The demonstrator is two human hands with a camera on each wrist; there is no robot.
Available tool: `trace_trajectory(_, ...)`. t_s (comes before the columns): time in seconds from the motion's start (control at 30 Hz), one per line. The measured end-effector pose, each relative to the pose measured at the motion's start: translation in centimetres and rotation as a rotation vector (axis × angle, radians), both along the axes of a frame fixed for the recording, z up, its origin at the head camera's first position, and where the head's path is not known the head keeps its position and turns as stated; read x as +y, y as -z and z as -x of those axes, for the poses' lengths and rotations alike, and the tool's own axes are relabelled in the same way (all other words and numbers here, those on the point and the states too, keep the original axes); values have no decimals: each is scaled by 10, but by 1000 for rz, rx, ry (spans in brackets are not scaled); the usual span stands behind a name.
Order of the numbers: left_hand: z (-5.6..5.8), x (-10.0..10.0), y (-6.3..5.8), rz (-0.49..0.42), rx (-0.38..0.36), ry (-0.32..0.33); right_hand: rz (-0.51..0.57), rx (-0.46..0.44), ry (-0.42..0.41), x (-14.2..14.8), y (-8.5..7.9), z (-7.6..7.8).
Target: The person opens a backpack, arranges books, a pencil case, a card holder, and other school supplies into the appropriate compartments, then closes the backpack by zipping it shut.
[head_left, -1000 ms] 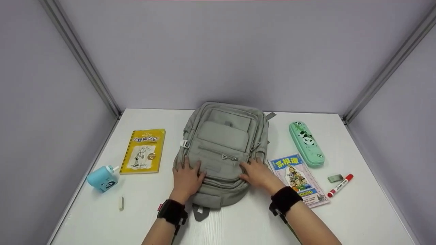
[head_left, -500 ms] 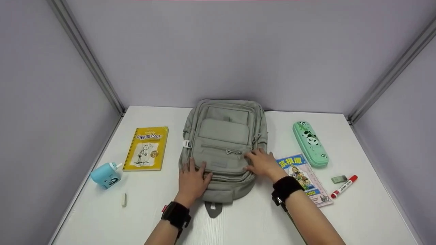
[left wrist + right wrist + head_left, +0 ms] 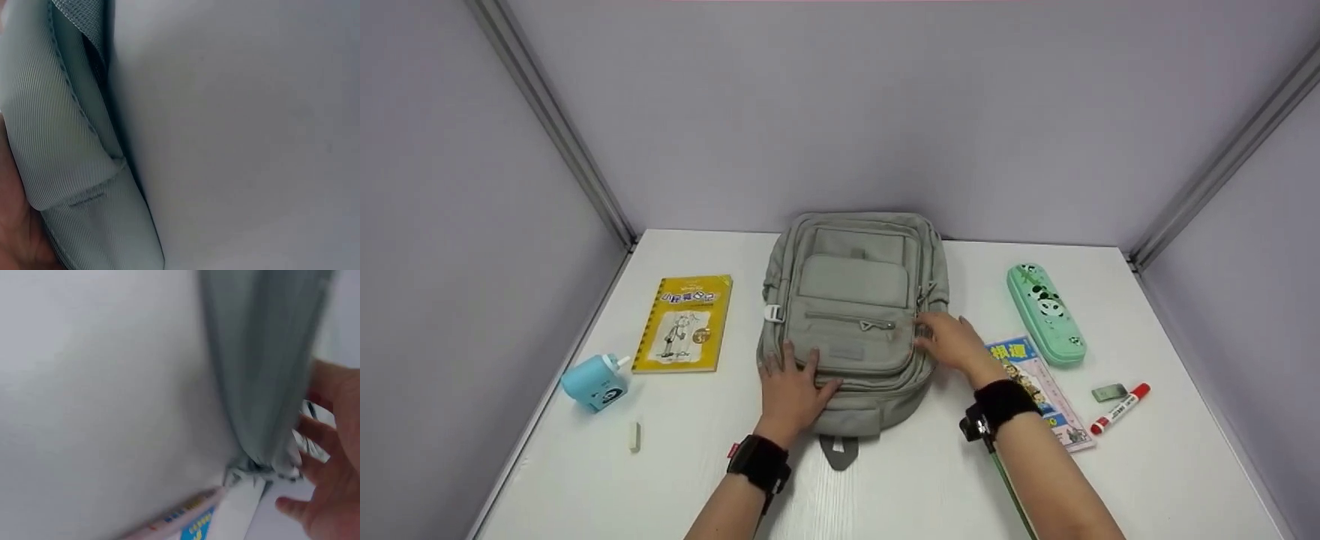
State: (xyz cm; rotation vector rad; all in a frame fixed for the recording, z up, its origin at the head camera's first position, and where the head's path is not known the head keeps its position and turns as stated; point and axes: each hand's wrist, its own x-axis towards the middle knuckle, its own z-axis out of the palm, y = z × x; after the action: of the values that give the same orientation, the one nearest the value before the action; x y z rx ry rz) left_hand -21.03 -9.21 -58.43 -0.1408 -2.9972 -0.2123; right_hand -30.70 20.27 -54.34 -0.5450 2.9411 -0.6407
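Backpack [image 3: 853, 281] lies face up, mid-table, its loop [image 3: 838, 452] toward the person. Left hand [image 3: 793, 390] on its lower left corner, fingers spread, pressing from above; nothing pinched that I can see. Right hand [image 3: 958, 345] at the opposite side edge, beside the front pocket. Thumb and forefinger look apart in the head view; tips partly hidden behind fabric in the right wrist view, so cannot tell whether they pinch the edge.

Step in hand, as judged: steadying and squaring up the bag. Next move would call for the left hand bracing the fabric while the right finds a zip pull and pinches it; slack cloth may bunch if not held taut.

Containers: backpack contents not visible, and seams at the near end do not show whether its zips are undone. Front pocket's metal pull [image 3: 870, 325] sits toward the right end of its zip. Pencil case [image 3: 1047, 315], right of the bag and well apart, appears closed; contents unknown. Blue bottle [image 3: 595, 382], far left, has a white spout; fill cannot be told.
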Motion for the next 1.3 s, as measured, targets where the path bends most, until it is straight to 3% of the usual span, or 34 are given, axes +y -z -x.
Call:
trace_trajectory(0.13, 0, -1, 1, 13, 4, 20, 213, 61, 230, 25, -10, 7)
trace_trajectory(0.23, 2, -2, -1, 25, -2, 29, 197, 24, 297, 40, -8, 9)
trace_trajectory(0.4, 7, -1, -5, 25, -43, 33, 71, -78, 237, 44, 4, 11)
trace_trajectory(0.67, 8, 0, -6, 19, -58, 39, -50, -21, 266, 30, 18, 16)
trace_trajectory(1.0, 5, -2, 2, 6, 17, 43, -14, 32, 331, 30, 26, 19)
trace_trajectory(1.3, 5, -1, 2, 70, 2, 18, 62, -27, 269, 38, 17, 19)
